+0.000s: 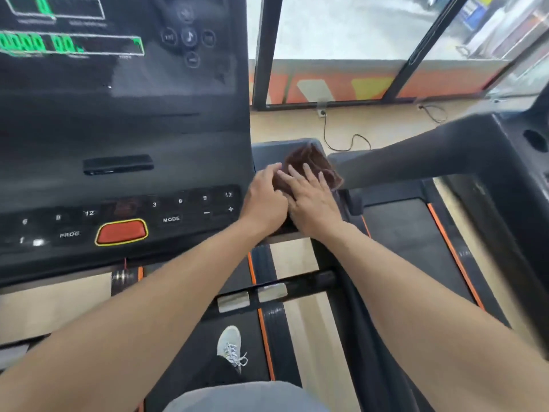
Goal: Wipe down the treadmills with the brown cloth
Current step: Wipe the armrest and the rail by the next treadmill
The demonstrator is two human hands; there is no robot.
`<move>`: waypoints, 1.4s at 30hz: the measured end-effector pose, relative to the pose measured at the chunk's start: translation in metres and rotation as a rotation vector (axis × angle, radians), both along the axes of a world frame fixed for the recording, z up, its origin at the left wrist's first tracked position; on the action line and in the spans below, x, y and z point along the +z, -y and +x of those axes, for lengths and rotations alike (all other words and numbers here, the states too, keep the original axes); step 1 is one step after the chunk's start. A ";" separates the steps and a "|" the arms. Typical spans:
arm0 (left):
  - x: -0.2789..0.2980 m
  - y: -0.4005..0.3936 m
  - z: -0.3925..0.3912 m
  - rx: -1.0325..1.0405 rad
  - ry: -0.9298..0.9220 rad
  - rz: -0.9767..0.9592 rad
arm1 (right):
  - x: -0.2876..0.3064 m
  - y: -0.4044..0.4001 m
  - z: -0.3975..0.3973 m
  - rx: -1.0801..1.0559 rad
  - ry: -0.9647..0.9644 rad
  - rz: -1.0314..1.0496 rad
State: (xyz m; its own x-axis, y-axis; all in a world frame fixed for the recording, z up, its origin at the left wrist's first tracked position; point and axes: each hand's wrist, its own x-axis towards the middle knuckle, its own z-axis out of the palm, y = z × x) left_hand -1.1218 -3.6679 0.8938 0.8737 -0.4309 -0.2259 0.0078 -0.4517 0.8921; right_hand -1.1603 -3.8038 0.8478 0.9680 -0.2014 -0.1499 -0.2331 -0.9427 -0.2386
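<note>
both hands lay on the brown cloth (312, 165): right hand (312, 200) spread flat, left hand (267, 200) curled at its edge. bunched folds risked slipping off the treadmill (124, 129) ledge.

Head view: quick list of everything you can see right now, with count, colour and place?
Treadmill console: one, black, left.
Stop button: one, red, low on console.
Brown cloth: one, on ledge right of console.
Second treadmill: one, black, right.
Cable: one, black, on floor by window.
Shoe: one, grey-white, on belt below.
Left hand: touches cloth's left edge.
Right hand: flat on cloth.
</note>
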 end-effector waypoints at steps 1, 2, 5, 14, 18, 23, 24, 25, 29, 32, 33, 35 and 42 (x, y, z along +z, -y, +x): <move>-0.002 0.002 0.007 0.018 0.004 0.001 | 0.001 0.002 0.017 0.016 0.006 0.001; -0.002 0.004 0.013 0.036 0.002 -0.003 | 0.004 0.004 0.031 0.020 0.012 -0.003; -0.004 0.015 0.028 0.031 0.007 -0.007 | 0.004 0.013 0.060 0.026 0.000 -0.036; -0.010 0.028 0.046 -0.170 0.011 0.099 | 0.015 0.040 0.081 -0.142 -0.036 0.107; -0.010 0.033 0.042 -0.299 0.084 0.197 | 0.017 0.050 0.053 -0.293 -0.068 0.274; -0.017 0.041 0.005 -0.378 0.206 0.200 | 0.035 0.054 -0.004 -0.436 -0.068 0.528; -0.020 0.041 -0.005 -0.366 0.206 0.175 | 0.039 0.052 -0.018 -0.464 -0.066 0.569; -0.024 0.040 -0.016 -0.339 0.197 0.144 | 0.042 0.051 -0.033 -0.493 -0.058 0.600; -0.040 0.025 -0.069 -0.268 0.140 0.034 | 0.045 0.038 -0.087 -0.438 -0.101 0.505; -0.047 0.010 -0.110 -0.255 0.171 0.048 | 0.041 0.025 -0.121 -0.392 -0.125 0.314; -0.046 0.007 -0.121 -0.246 0.191 0.058 | 0.039 0.022 -0.132 -0.406 -0.126 0.298; -0.041 0.006 -0.140 -0.236 0.229 0.065 | 0.036 0.020 -0.157 -0.446 -0.114 0.325; -0.046 -0.009 -0.230 -0.218 0.236 0.120 | 0.028 0.006 -0.256 -0.438 -0.111 0.361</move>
